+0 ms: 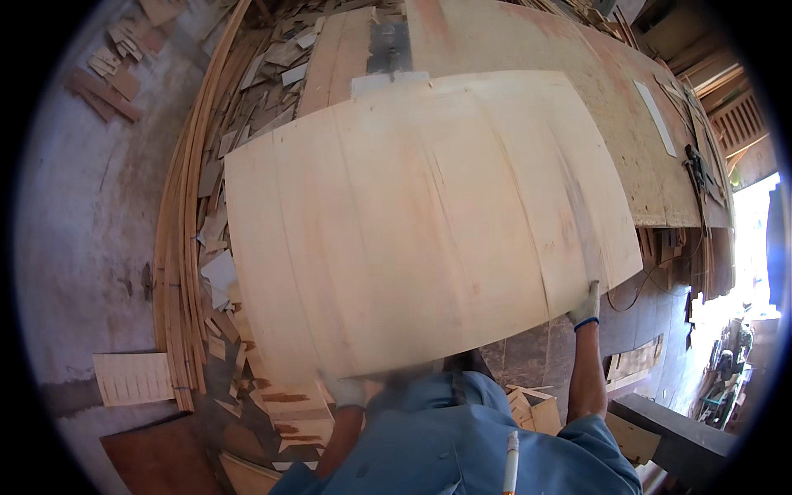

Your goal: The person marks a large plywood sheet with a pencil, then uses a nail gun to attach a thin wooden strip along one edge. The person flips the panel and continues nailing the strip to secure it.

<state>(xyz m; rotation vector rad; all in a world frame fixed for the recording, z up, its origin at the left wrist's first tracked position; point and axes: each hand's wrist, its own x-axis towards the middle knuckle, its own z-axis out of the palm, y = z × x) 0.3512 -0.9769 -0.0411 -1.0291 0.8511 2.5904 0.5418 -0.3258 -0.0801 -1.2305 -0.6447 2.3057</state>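
A large, pale plywood sheet [412, 223] spreads across the middle in front of me, with dark grain lines along it. Its near edge is by my body, and its far edge overlaps the big worktable [511, 37]. My right hand [587, 305], in a light glove with a blue cuff, is closed on the near right part of that edge. At the near left corner, my left hand [342, 389], also gloved, grips the sheet; it is slightly blurred and its fingers are partly hidden.
Long wooden strips [177, 264] run along the left, beside a heap of wood offcuts [285, 58]. On the worktable lie a narrow white strip [656, 120] and a dark tool [697, 169]. A dark beam [672, 429] stands at the lower right, near loose boards.
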